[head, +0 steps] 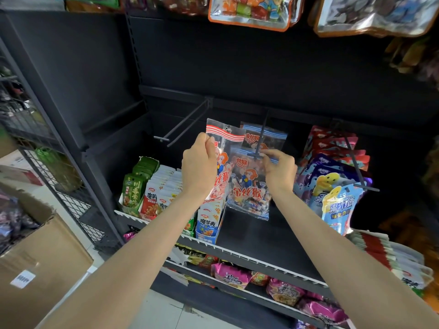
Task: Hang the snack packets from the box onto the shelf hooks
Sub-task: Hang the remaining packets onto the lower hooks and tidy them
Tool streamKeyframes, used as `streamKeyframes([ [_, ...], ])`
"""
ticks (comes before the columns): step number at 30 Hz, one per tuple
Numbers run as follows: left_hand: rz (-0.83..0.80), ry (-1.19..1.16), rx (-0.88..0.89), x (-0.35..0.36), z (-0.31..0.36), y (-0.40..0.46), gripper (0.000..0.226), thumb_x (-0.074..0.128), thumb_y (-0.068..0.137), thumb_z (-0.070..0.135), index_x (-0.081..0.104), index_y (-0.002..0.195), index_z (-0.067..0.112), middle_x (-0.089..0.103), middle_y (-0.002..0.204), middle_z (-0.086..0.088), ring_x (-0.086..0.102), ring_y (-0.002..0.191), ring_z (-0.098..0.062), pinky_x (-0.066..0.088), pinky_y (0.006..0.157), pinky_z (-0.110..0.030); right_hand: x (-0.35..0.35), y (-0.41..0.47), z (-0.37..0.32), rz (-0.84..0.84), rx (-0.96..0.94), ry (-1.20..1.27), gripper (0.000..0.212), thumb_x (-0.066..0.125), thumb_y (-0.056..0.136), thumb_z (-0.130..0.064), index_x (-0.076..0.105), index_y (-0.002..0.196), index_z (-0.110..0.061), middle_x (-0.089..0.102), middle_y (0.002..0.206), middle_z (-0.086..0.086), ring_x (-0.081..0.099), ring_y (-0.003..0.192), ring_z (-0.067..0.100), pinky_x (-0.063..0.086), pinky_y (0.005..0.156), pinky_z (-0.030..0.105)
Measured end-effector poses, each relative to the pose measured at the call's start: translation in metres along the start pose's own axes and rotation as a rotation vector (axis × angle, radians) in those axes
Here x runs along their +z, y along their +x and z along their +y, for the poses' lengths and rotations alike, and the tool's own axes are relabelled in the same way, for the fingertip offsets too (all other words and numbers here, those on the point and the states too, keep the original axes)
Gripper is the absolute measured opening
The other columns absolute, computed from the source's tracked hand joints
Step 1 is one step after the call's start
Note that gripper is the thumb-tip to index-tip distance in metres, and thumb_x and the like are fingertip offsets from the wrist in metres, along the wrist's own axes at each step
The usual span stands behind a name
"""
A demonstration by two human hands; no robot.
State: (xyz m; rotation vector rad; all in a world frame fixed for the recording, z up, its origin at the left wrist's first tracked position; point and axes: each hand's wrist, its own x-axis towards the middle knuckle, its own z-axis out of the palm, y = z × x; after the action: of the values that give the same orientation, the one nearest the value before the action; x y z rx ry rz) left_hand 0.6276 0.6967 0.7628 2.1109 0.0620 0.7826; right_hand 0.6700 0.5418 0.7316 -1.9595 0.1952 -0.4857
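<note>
My left hand (pixel 199 162) grips a clear snack packet with a red-striped top (pixel 224 136), held upright in front of the shelf. My right hand (pixel 279 168) pinches the top of a blue-striped packet (pixel 248 188) at the tip of the middle hook (pixel 262 134). Another blue-striped packet (pixel 273 138) hangs behind it on the same hook. To the left, a bare double hook (pixel 180 124) sticks out from the black back panel. The open cardboard box (pixel 45 255) with dark packets stands at the lower left.
Blue and red packets (pixel 337 186) hang on the right hook. Green, red and blue snack cartons (pixel 152 191) stand on the shelf below. Purple packets (pixel 232 276) fill the lower shelf. Bags hang overhead (pixel 251 10). A wire grid panel (pixel 54 176) stands at the left.
</note>
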Motion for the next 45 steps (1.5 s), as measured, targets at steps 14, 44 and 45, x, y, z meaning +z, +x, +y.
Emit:
streamKeyframes([
  [14,-0.018,-0.061,-0.069,0.010,-0.012,-0.002,0.029,0.038,0.101,0.020,0.044,0.073,0.015,0.042,0.057,0.005,0.042,0.049,-0.005,0.038,0.049,-0.021,0.021,0.081,-0.004,0.006,0.118,-0.104,0.027,0.051,0.091,-0.002,0.068,0.112,-0.008,0.066,0.114,0.015,0.061,0.108,0.029,0.046,0.086,0.027],
  [44,-0.231,-0.334,-0.265,0.048,0.007,-0.021,0.034,0.050,0.095,0.035,0.063,0.083,0.005,0.067,0.080,-0.010,0.065,0.079,-0.023,0.052,0.075,-0.040,-0.038,-0.028,-0.005,-0.105,-0.093,0.186,0.018,0.068,0.087,-0.018,0.063,0.072,-0.027,0.064,0.073,-0.010,0.063,0.079,0.017,0.056,0.074,0.043],
  [45,-0.222,-0.335,-0.275,0.048,0.006,-0.020,0.032,0.050,0.096,0.034,0.063,0.083,0.007,0.066,0.079,-0.007,0.065,0.078,-0.021,0.052,0.073,-0.037,-0.036,-0.027,-0.006,-0.104,-0.106,0.170,0.018,0.068,0.087,-0.018,0.063,0.071,-0.027,0.064,0.074,-0.009,0.063,0.080,0.017,0.056,0.076,0.042],
])
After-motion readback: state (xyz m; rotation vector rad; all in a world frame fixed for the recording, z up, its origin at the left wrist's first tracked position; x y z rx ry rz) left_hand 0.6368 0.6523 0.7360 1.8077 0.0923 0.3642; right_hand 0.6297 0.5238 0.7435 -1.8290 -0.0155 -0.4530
